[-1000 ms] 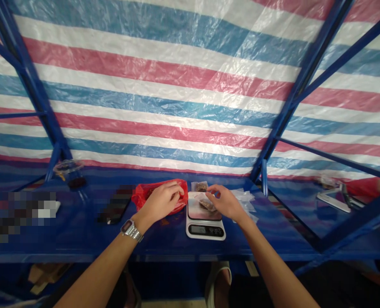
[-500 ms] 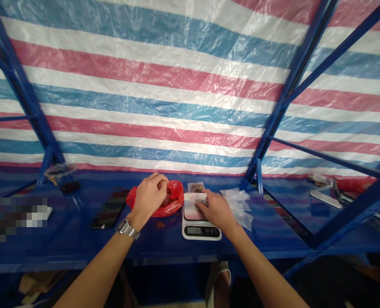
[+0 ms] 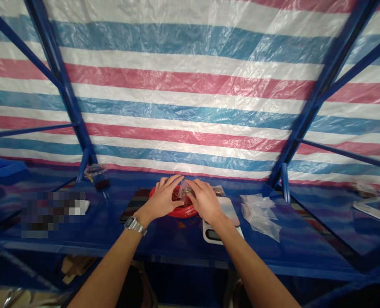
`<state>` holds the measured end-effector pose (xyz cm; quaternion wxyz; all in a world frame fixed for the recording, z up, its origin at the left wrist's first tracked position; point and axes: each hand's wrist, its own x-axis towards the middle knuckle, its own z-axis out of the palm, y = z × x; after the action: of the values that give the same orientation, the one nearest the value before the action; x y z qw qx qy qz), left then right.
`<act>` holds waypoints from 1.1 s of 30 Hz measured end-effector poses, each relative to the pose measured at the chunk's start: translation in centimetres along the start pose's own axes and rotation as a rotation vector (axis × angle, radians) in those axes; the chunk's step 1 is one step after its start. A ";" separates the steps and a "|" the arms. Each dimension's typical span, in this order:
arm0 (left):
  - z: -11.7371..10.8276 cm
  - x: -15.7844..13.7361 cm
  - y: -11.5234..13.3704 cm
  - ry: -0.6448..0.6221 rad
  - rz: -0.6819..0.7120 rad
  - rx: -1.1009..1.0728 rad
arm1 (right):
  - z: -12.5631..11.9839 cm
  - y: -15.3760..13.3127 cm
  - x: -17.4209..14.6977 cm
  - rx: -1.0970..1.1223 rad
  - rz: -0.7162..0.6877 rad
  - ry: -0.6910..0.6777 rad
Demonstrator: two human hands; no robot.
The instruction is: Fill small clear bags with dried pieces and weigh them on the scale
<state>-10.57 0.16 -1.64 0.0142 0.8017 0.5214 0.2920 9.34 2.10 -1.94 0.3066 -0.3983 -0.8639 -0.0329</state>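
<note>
My left hand, with a metal watch at the wrist, is over the left side of a red plastic bag of dark reddish-brown bits. Its fingers are stretched and the thumb stands apart. My right hand grips a small clear plastic bag above the red one; the left fingertips are close by, and whether they touch it I cannot tell. Under my right wrist stands a white kitchen scale, its display partly hidden. Behind it lies another small clear bag with brownish contents.
Several flat clear bags lie right of the scale. A dark phone-like slab is left of the red bag, and a clear plastic cup stands farther left. Blue metal posts rise on both sides before a striped sheet.
My right hand has left the scale's plate and come to the red bag with a small clear bag. My left hand has opened out. The view has swung left.
</note>
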 end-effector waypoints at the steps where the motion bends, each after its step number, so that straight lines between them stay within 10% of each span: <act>1: 0.0 -0.2 -0.5 -0.020 0.002 0.026 | 0.5 -0.5 0.4 -0.001 -0.013 -0.016; 33: 1.2 0.4 -0.6 0.075 0.019 -0.129 | 2.3 -0.2 -0.2 0.076 0.035 0.012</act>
<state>-10.44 1.09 -2.66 0.0435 0.7923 0.4942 0.3551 8.14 2.53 -3.87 0.3273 -0.4011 -0.8555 0.0030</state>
